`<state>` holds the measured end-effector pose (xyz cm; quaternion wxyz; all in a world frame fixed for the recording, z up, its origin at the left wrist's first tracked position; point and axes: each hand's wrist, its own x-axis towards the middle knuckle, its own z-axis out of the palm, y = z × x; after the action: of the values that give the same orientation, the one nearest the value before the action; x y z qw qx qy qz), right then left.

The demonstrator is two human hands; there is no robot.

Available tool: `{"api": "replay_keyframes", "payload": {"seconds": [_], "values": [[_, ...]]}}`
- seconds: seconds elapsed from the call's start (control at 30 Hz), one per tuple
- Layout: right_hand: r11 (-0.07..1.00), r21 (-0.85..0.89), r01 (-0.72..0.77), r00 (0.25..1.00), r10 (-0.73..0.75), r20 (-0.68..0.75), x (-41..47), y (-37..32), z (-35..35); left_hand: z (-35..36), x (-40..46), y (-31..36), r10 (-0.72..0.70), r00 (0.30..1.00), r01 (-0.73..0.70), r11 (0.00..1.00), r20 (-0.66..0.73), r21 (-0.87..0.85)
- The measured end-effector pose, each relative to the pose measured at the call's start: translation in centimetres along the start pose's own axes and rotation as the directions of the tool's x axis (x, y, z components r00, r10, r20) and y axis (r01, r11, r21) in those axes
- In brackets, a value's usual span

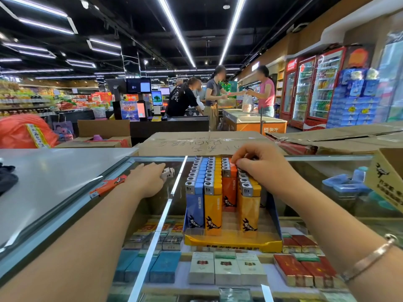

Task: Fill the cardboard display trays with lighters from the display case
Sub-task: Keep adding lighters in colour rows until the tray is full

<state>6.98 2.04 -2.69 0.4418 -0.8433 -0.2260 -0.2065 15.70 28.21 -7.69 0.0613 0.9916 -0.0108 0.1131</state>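
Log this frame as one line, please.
right hand: pinching orange lighter in tray | left hand: holding white lighter

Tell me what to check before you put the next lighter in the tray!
1. Tray sits flat on the glass case top: ok.
2. Room left in the tray: ok, the orange row stops short of the front.
3. Right hand has one lighter ready: cannot tell, its fingers hide what they pinch.
4. Left hand holds a lighter: ok, a metal top pokes out.
5. Standing lighters upright: ok.
6. Spare orange lighter within reach: ok, lying beside the left hand.
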Motion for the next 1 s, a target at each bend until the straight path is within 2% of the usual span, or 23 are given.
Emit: {"api": "replay_keyframes", "payload": {"seconds": [0.07, 0.17, 0.3, 0.43, 0.57, 0.83, 0.93, 1.0], "values": [[1.000, -0.001, -0.011, 1.000, 0.011, 0.005, 0.0, 0.0, 0.0, -0.1, 0.0, 0.1, 0.010, 1.000, -0.009, 0.998, 0.020, -0.057], [1.000, -0.007, -0.028, 1.000, 0.028, 0.012, -0.1, 0.1, 0.0, -0.2, -0.2, 0.4, 0.044, 0.999, -0.043, 0.999, 0.012, -0.013], [0.999, 0.003, -0.047, 0.999, 0.047, 0.020, 0.0, 0.1, 0.0, -0.8, -0.5, 1.0, -0.012, 0.998, 0.014, 0.999, 0.069, -0.031], [0.999, -0.011, -0.045, 0.999, 0.045, 0.022, -0.1, 0.2, -0.1, -2.2, -1.1, 0.8, -0.080, 0.973, 0.118, 0.979, 0.217, -0.168], [1.000, -0.018, -0.020, 1.000, 0.020, 0.014, -0.1, 0.2, 0.0, -3.0, -1.8, -0.2, -0.050, 0.928, 0.168, 0.941, 0.370, -0.294], [0.998, -0.032, -0.052, 0.998, 0.054, 0.042, -0.4, -0.5, -0.1, -3.0, -3.2, 0.4, -0.126, 0.946, 0.213, 0.937, 0.300, -0.278], [0.996, -0.067, -0.062, 0.997, 0.065, 0.049, -0.5, -1.0, -0.2, -3.6, -4.2, 1.2, -0.148, 0.958, 0.232, 0.904, 0.246, -0.360], [0.994, -0.093, -0.062, 0.996, 0.067, 0.054, -0.5, -1.2, -0.2, -4.6, -4.9, 1.9, -0.141, 0.975, 0.208, 0.850, 0.173, -0.484]]}}
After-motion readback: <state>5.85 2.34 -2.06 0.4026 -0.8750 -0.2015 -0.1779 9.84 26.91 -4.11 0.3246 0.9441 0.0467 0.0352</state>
